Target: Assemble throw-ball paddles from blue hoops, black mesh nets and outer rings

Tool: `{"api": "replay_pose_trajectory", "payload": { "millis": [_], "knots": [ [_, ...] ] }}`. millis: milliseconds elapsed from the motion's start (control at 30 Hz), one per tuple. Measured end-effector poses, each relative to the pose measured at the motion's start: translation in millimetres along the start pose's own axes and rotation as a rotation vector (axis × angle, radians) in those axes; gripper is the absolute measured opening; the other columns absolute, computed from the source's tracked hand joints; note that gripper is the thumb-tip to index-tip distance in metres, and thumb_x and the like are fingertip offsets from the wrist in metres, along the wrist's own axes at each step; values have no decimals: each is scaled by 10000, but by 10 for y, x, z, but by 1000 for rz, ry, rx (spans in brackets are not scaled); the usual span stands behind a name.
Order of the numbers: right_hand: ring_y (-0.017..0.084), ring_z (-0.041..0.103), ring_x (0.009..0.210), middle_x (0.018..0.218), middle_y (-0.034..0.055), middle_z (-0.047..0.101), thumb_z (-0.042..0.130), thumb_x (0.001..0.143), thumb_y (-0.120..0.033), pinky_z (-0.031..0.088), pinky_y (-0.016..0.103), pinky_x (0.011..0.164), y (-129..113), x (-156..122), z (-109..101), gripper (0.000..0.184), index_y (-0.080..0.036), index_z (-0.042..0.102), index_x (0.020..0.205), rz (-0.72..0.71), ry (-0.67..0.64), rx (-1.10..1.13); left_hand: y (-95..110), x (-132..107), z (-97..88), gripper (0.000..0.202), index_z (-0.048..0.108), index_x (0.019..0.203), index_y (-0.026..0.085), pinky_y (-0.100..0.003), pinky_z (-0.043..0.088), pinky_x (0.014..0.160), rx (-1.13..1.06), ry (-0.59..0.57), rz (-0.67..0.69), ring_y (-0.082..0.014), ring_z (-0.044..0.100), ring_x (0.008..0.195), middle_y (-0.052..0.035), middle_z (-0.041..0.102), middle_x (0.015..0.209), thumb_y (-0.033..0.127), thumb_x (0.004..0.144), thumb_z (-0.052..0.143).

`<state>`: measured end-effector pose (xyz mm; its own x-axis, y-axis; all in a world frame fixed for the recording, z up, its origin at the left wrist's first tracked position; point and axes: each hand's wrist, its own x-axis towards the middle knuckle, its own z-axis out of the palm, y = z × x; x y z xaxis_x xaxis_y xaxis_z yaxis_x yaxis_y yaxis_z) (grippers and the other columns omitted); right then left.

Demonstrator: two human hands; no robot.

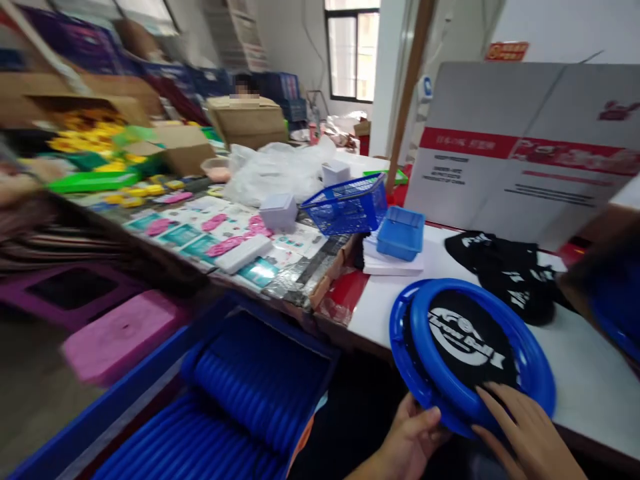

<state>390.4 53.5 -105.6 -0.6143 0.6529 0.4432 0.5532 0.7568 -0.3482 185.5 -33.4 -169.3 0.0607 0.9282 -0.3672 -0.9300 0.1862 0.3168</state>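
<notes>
Two overlapping blue plastic rings sit at the near edge of the white table. Black fabric printed with white lettering, which seems to read "Throw Ball" [467, 337], fills the upper ring [430, 313]. My left hand [413, 437] pinches the near left rim of the lower ring [400, 347], thumb on top and fingers underneath. With fingers stretched out and apart, my right hand [530, 430] lies over the near side of the upper ring, touching its rim and the fabric. Black fabric pieces with white print [515, 280] lie behind the rings.
At lower left, a blue crate [125, 400] holds rows of blue rings [210, 427]. A blue tray [400, 233] stands on white sheets beside a blue basket [350, 207]. A large carton [500, 153] stands behind. A pink stool [123, 333] is left; a person's arm shows far left.
</notes>
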Motion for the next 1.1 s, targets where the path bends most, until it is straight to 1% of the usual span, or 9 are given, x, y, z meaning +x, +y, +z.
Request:
{"api": "replay_pose_trajectory", "payload": {
  "millis": [100, 167, 267, 400, 533, 667, 767, 933, 1100],
  "knots": [
    [369, 779, 961, 1139, 67, 792, 674, 934, -376, 679, 567, 752, -44, 115, -189, 772, -513, 340, 1616, -136, -70, -105, 150, -58, 103, 520, 745, 1095, 161, -418, 554, 992, 105, -88, -27, -256, 748, 1027, -104, 778, 1097, 319, 655, 974],
    [337, 777, 970, 1140, 60, 785, 647, 963, -338, 680, 520, 782, -81, 200, -427, 707, -521, 385, 1593, -106, -54, -84, 335, -13, 191, 515, 738, 1109, 154, -455, 558, 997, 164, -199, -93, -259, 765, 976, -106, 789, 1054, 377, 698, 953],
    [308, 770, 1034, 1195, 34, 768, 643, 976, -339, 676, 479, 837, -108, 332, -840, 542, -560, 557, 1463, 23, 96, -15, 560, 106, 409, 536, 721, 1080, 167, -465, 580, 968, 185, -289, -101, -250, 776, 915, -88, 801, 1004, 433, 680, 960],
    [310, 745, 1146, 1265, 12, 765, 703, 951, -395, 637, 482, 976, -146, 557, -1290, 374, -499, 712, 1309, 182, 291, 80, 604, 166, 882, 570, 688, 1105, 181, -487, 589, 991, 210, -299, 24, -248, 772, 947, -70, 797, 1016, 439, 677, 963],
    [314, 715, 1221, 1298, 27, 762, 692, 958, -463, 588, 465, 1053, -248, 791, -1531, 351, -402, 748, 1299, 202, 181, 167, 470, 47, 1263, 628, 674, 1160, 192, -462, 583, 1021, 243, -239, 245, -275, 728, 1116, -80, 774, 1159, 417, 655, 972],
    [300, 725, 1193, 1313, 25, 755, 654, 983, -487, 595, 425, 1023, -422, 909, -1563, 356, -397, 738, 1317, 163, -9, 252, 401, -120, 1279, 601, 686, 1185, 187, -444, 574, 1046, 250, -194, 330, -269, 735, 1122, -90, 781, 1174, 403, 691, 953],
    [258, 740, 1119, 1267, 28, 763, 640, 1012, -410, 605, 388, 963, -611, 937, -1484, 331, -433, 715, 1334, 70, -67, 310, 435, -231, 1173, 571, 711, 1109, 169, -403, 619, 954, 294, -203, 349, -269, 769, 1030, -101, 804, 1110, 395, 657, 975],
    [210, 721, 1055, 1194, 99, 752, 688, 1005, -329, 582, 344, 902, -880, 941, -1355, 377, -308, 701, 1381, -120, -216, 421, 500, -397, 1110, 524, 738, 973, 166, -323, 658, 796, 330, -153, 434, -251, 798, 863, -67, 816, 870, 362, 570, 1010],
    [177, 696, 1062, 1190, 96, 734, 703, 1000, -289, 554, 307, 903, -983, 861, -1295, 404, -294, 683, 1403, -101, -192, 449, 468, -524, 1174, 454, 767, 880, 169, -339, 676, 781, 376, -113, 434, -273, 808, 814, -46, 804, 759, 290, 522, 1018]
  ]
}}
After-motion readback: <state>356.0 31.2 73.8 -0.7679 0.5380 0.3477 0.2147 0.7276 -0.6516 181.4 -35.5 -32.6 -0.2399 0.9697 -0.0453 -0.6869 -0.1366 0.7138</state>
